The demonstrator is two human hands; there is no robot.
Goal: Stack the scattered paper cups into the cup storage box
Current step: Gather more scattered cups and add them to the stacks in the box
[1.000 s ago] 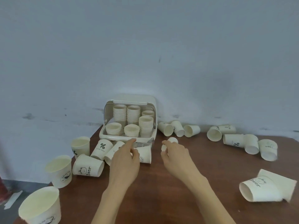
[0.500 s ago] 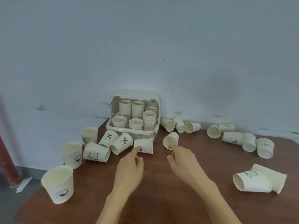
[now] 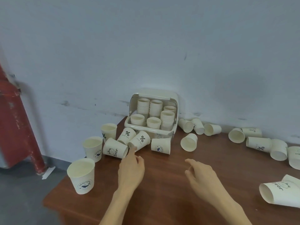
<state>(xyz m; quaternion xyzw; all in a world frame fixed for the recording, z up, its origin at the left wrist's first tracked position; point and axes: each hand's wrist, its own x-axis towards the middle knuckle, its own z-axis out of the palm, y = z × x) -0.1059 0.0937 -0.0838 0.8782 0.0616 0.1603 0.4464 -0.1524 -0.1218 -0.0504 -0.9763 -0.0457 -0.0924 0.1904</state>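
Having let go of the plain cup (image 3: pixel 188 142) now lying beyond my right grip (image 3: pixel 201 173), I am reaching my empty, open left grip (image 3: pixel 131 168) toward the percent cup (image 3: pixel 139 140).

— What's behind the hands?
— A pale blue-grey wall (image 3: pixel 146 46), scuffed with dark marks low down, meeting the far edge of the tabletop (image 3: pixel 170 184), which is reddish-brown wood.
— And off to the left of them?
— A red pipe (image 3: pixel 17 127) with worn paint runs down at a slant to a grey floor (image 3: pixel 21 192). A scrap of white tape (image 3: pixel 48 172) lies by its foot.
— The light?
— Soft and even, without hard shadows.
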